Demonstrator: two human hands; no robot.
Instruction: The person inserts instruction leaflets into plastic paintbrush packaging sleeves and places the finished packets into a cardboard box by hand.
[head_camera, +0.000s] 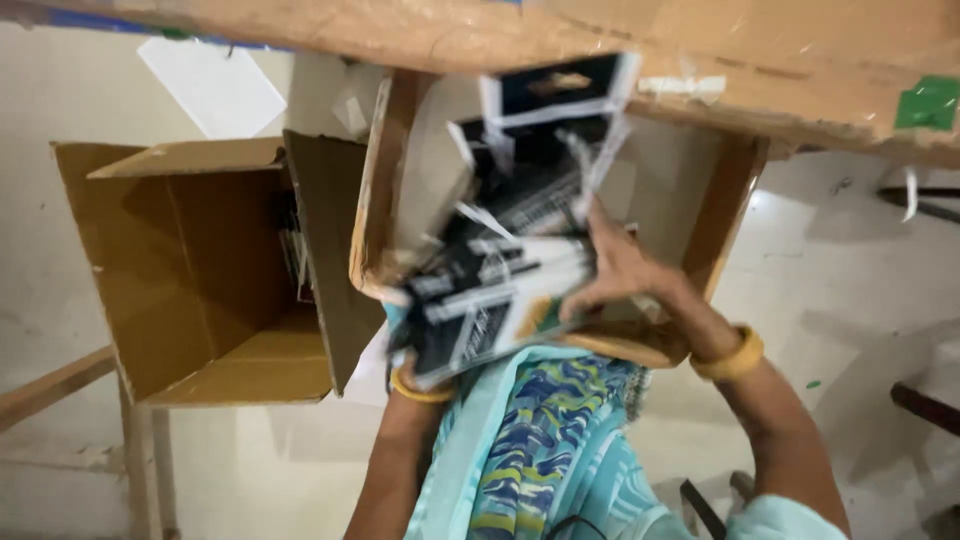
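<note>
Loose stack at risk of slipping, centre frame.
Both hands, right hand (620, 270) and left hand (410, 345), gripped blurred black-and-white flat packets (495, 300) over the open brown cardboard box (725, 215); the fanned packets could spill.

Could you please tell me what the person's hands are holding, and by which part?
A stack of black-and-white packets: right hand on its right end, left hand apparently under its lower left edge, mostly hidden.

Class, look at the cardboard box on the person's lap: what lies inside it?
The box holds black-and-white flat packets; both hands, right and left, lift a stack. Its bottom is covered.
</note>
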